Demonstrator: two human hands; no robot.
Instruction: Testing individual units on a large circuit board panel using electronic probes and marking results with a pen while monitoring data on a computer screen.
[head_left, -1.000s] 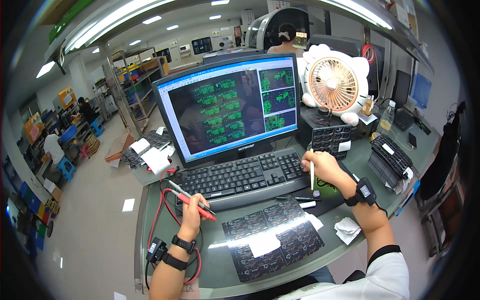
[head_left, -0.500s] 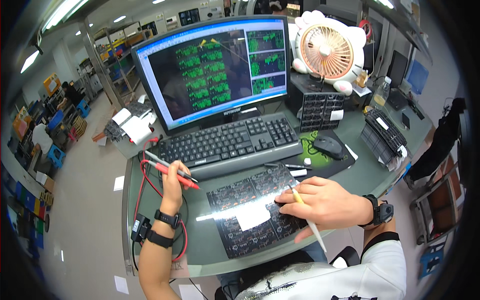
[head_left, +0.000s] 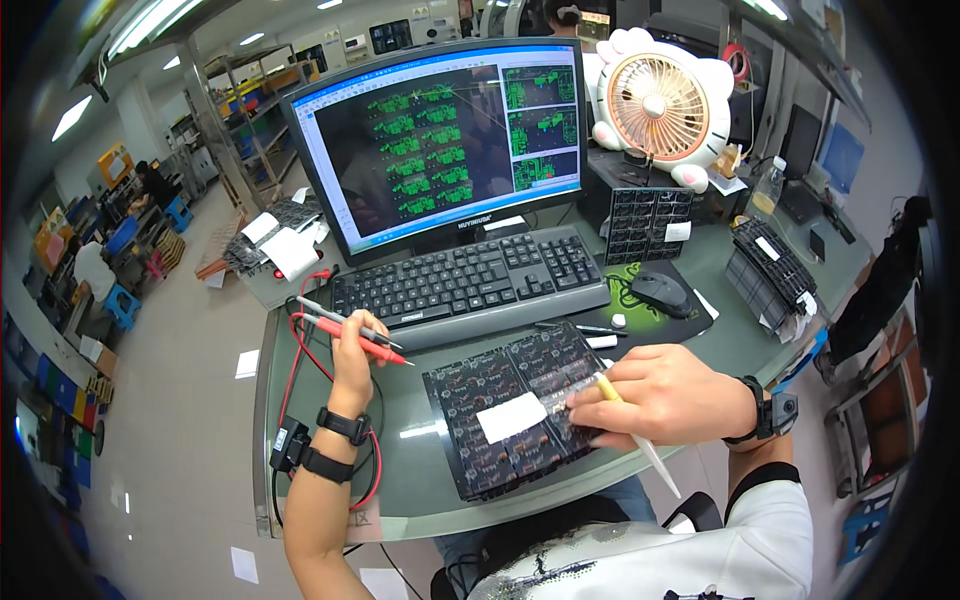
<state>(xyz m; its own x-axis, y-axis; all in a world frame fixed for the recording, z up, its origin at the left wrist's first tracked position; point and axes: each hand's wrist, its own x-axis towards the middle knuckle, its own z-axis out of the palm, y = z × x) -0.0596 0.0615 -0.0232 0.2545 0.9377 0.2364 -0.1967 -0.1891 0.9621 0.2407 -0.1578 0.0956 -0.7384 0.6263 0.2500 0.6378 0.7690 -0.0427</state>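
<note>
A person's left hand [head_left: 352,345] pinches two test probes [head_left: 345,327], one red and one grey, in closed fingers above the counter [head_left: 420,470], left of a dark circuit board panel [head_left: 520,405]. The right hand [head_left: 665,395] rests on the panel's right side, fingers curled around a white pen [head_left: 640,440]. A keyboard [head_left: 465,285] and monitor [head_left: 440,140] sit farther back.
</note>
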